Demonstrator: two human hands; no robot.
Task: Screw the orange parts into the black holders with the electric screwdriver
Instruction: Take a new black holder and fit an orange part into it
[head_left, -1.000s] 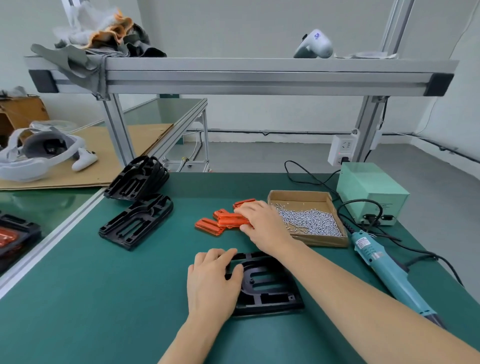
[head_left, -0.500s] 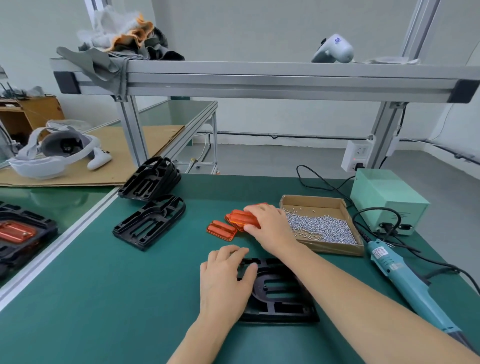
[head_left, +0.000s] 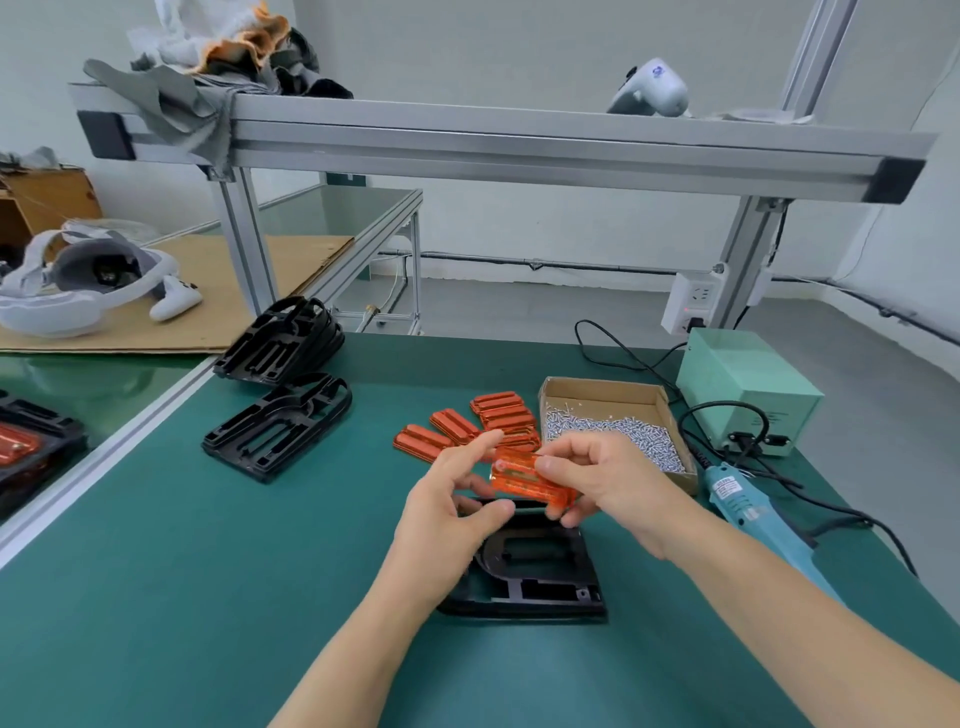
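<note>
Two bare hands meet just right of the frame's centre, above a green surface (head_left: 208, 597). Right hand (head_left: 605, 480) pinches one orange part (head_left: 522, 480) between thumb and curled fingers, holding it in the air over a black holder (head_left: 540, 577) that lies flat on the surface. Left hand (head_left: 447, 512) is beside it with fingers loosely extended; its fingertips seem to touch the part's left end, though blur makes this uncertain. More orange parts (head_left: 467, 428) lie fanned just behind the hands. To their right, a cardboard box of screws (head_left: 610, 421). An electric screwdriver (head_left: 748, 509), teal, lies at lower right near a pale green power box (head_left: 748, 389). Further black holders (head_left: 278, 423) sit at centre left, one flat, others stacked behind it.
</note>
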